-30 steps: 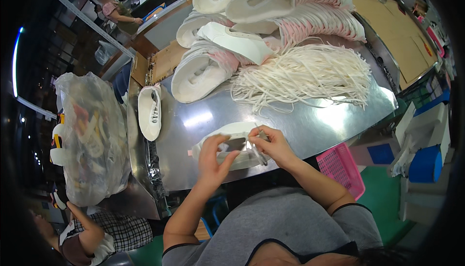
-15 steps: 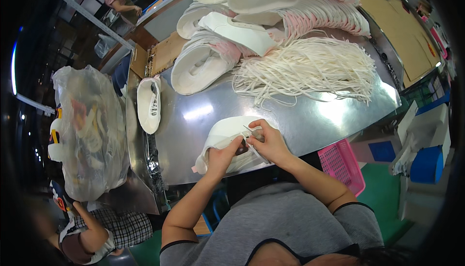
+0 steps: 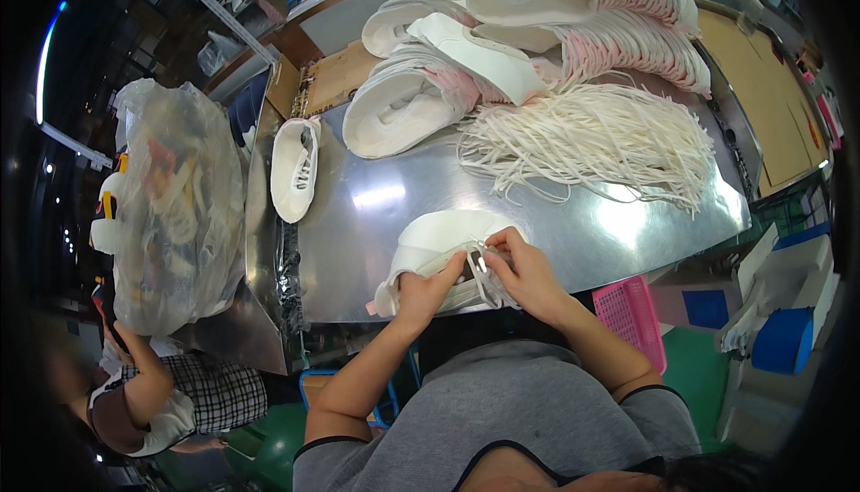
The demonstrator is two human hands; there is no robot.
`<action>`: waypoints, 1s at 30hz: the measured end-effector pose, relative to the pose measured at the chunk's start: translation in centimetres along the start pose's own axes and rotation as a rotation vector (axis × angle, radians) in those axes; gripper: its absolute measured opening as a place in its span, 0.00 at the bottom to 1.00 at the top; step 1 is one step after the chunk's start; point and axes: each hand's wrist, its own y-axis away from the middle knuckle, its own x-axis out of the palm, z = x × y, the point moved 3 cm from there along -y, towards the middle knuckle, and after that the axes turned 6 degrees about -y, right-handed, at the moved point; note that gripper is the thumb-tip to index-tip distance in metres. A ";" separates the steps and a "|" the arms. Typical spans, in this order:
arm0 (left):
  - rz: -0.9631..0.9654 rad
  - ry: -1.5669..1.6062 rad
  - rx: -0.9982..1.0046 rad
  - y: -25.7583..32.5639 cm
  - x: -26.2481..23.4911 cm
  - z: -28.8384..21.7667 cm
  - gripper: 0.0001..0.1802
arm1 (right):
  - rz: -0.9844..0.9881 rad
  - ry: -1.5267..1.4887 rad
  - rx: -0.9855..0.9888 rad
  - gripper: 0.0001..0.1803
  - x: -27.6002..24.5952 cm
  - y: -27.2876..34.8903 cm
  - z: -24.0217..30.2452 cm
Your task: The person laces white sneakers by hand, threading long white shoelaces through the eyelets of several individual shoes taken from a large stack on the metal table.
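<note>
A white shoe upper lies on the metal tabletop in front of me. My left hand is closed on its near side, the thumb by the lacing opening. At that opening my right hand pinches a white shoelace, which loops down beside the fingers. Whether a small tool is also in the right hand cannot be made out. A laced white upper sits apart at the table's left edge.
Behind the work, stacked white and pink uppers stand beside a heap of white laces. A clear plastic bag bulges at the left, near another person. Below the table's right edge is a pink basket.
My right hand has turned and drawn slightly right; the thin tool seen in it before no longer shows clearly. The lace loop beside it stands wider. My left hand keeps its hold.
</note>
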 end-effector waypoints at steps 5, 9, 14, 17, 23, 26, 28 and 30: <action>0.001 -0.051 0.000 0.0 0.2 0.7 0.15 | 0.032 0.159 -0.107 0.11 -0.4 0.0 0.0; 0.019 -0.057 -0.007 -0.3 0.6 0.6 0.14 | 0.046 0.212 -0.112 0.12 -0.8 -0.6 -0.6; 0.185 -0.040 -0.105 0.0 -1.1 0.8 0.14 | 0.090 0.354 -0.145 0.12 0.7 -2.6 -0.9; 0.176 -0.157 -0.001 1.6 -1.1 1.7 0.17 | 0.154 0.522 -0.254 0.15 2.9 -3.1 0.0; 0.402 -0.335 -0.156 -0.8 0.6 -0.1 0.18 | 0.223 0.771 -0.169 0.17 -0.8 -3.2 -0.1; 0.284 -0.093 -0.256 -0.2 -2.0 1.0 0.21 | 0.161 0.558 -0.209 0.07 -1.8 -3.1 3.0; 0.255 -0.087 -0.131 -0.2 -1.8 0.9 0.18 | 0.052 0.206 -0.319 0.07 -0.9 -4.2 1.2; 0.186 -0.113 0.006 0.2 -2.1 -0.8 0.20 | 0.021 0.043 -0.259 0.09 0.3 -4.8 -3.2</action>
